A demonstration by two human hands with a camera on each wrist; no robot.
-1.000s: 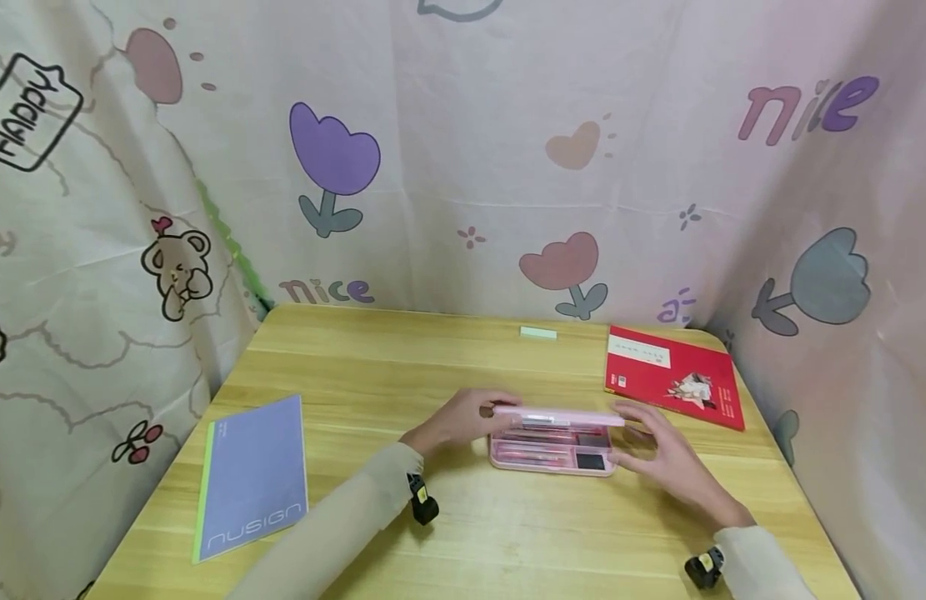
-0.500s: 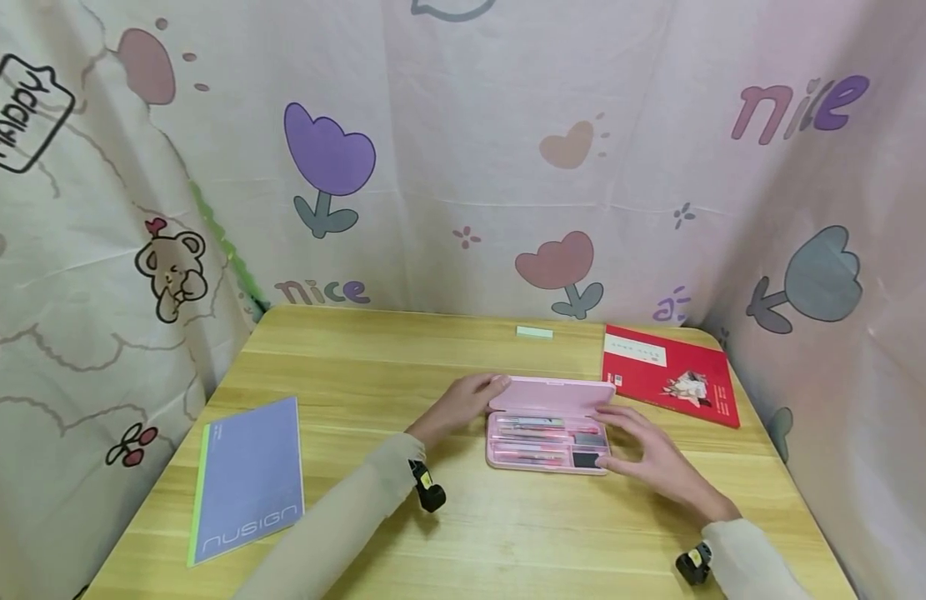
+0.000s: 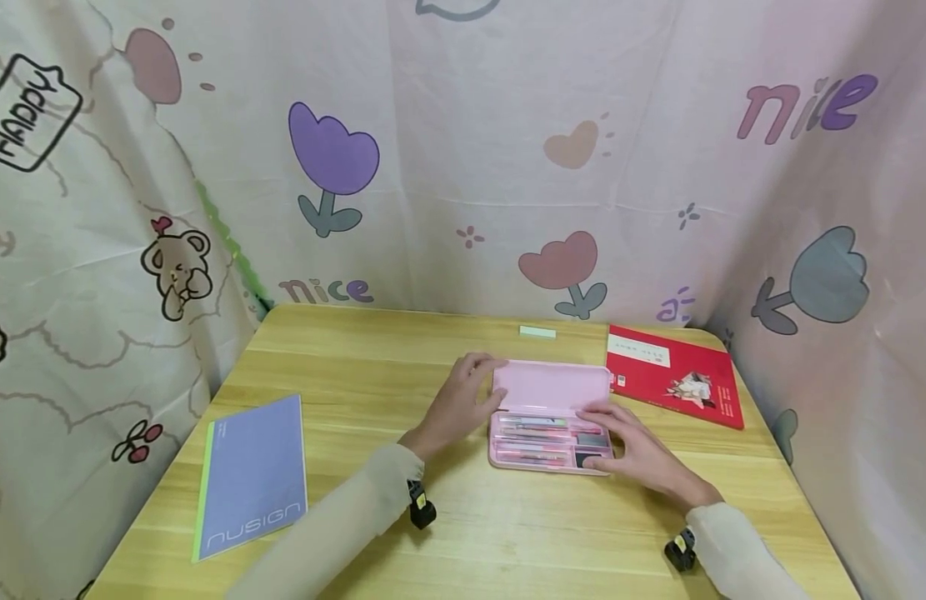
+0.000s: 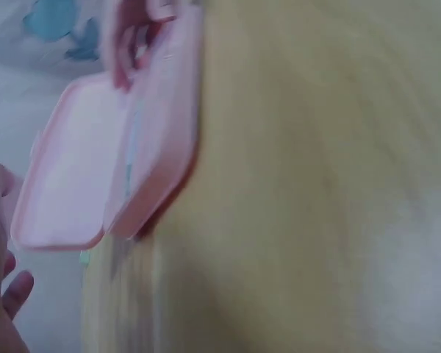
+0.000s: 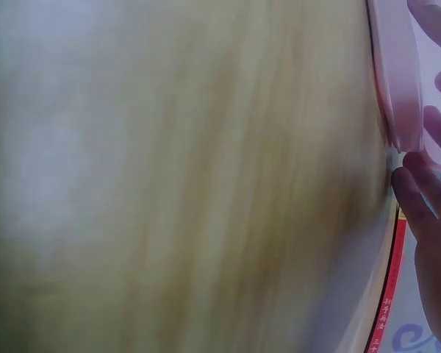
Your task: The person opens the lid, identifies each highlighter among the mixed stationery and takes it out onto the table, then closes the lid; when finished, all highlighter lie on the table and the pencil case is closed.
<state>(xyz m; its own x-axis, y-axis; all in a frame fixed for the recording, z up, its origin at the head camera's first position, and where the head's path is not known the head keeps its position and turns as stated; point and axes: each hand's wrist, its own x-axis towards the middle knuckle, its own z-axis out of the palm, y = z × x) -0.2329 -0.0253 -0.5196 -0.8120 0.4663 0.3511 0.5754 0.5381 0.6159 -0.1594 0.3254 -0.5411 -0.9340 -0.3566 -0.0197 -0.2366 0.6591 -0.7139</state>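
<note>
A pink pencil case lies with its lid swung back. Inside are several pens in two rows, plus a dark block and a greyish one at the right end. My left hand is at the lid's left edge, fingers loosely bent; the left wrist view shows its fingertips beside the lid. Over the case's right end reaches my right hand, thumb by the dark block, fingers over the far compartment. Its fingers look spread in the right wrist view, next to the case wall.
A blue-purple notebook lies on the wooden table at the left. At the back right is a red booklet, close to the lid's corner. A small pale green strip sits near the back edge. Printed curtains surround the table.
The lid has swung from nearly closed to lying back. My left hand has followed it and its grip has loosened. The right hand has shifted left, over the case's right compartments.
</note>
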